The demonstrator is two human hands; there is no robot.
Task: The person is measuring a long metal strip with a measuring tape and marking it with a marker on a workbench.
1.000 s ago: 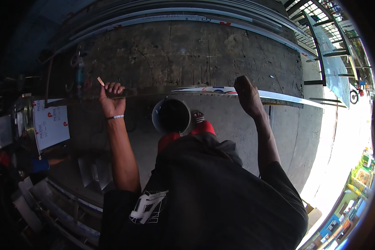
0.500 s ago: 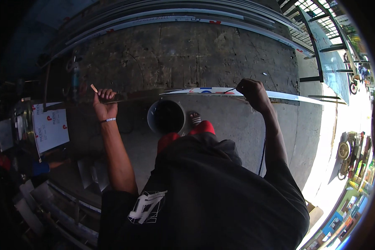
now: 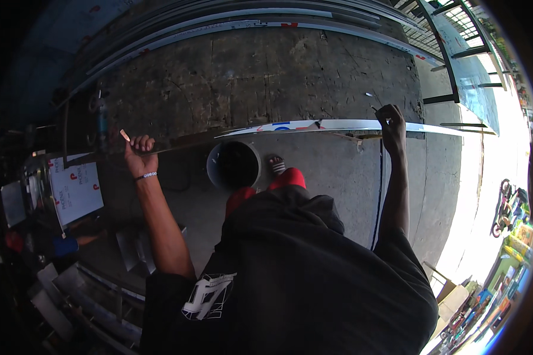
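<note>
A long narrow strip with white, printed film runs along the near edge of the workbench. My left hand is closed around the dark left end of this strip, fingers curled over it and thumb pointing up. Farther right, my right hand is closed in a pinch at the strip's far side. A thin dark sliver sticks out leftward from its fingertips; what kind of thing it is cannot be made out. A small dark mark or piece shows on the strip left of this hand.
A round bucket stands on the floor below the bench edge, beside my sandalled foot. Long film-covered metal lengths lie along the bench's back. A bottle is at the left. A metal frame stands at the right.
My right hand has moved right along the strip, from near its middle. My left hand has shifted slightly left and down, still on the strip.
</note>
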